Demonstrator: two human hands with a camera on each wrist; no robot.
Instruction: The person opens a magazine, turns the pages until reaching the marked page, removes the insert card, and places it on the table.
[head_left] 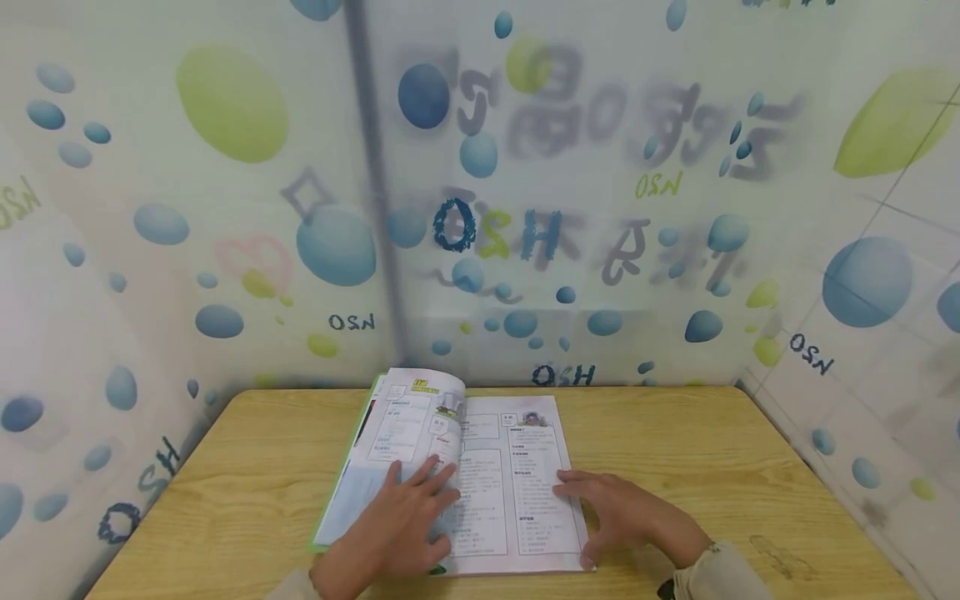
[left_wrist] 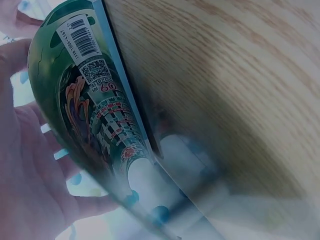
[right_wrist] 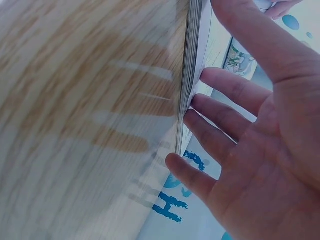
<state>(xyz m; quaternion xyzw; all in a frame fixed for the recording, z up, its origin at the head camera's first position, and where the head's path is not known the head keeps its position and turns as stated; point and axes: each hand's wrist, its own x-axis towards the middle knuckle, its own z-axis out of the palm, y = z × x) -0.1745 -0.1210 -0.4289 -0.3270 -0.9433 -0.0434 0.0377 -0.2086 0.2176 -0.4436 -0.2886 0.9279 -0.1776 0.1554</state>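
An open magazine lies on the wooden table, its left-hand pages bowed upward near the fold. My left hand rests spread on the left page, fingers reaching toward the fold. In the left wrist view, the green back cover with a barcode curves up from the table, and my left hand is behind it. At the right page's outer edge is my right hand, its thumb by the lower corner. The right wrist view shows the fingertips of this hand touching the stacked page edges.
The wooden table extends to both sides of the magazine. Behind and beside it hang pale walls printed with blue and green drops and mirrored lettering.
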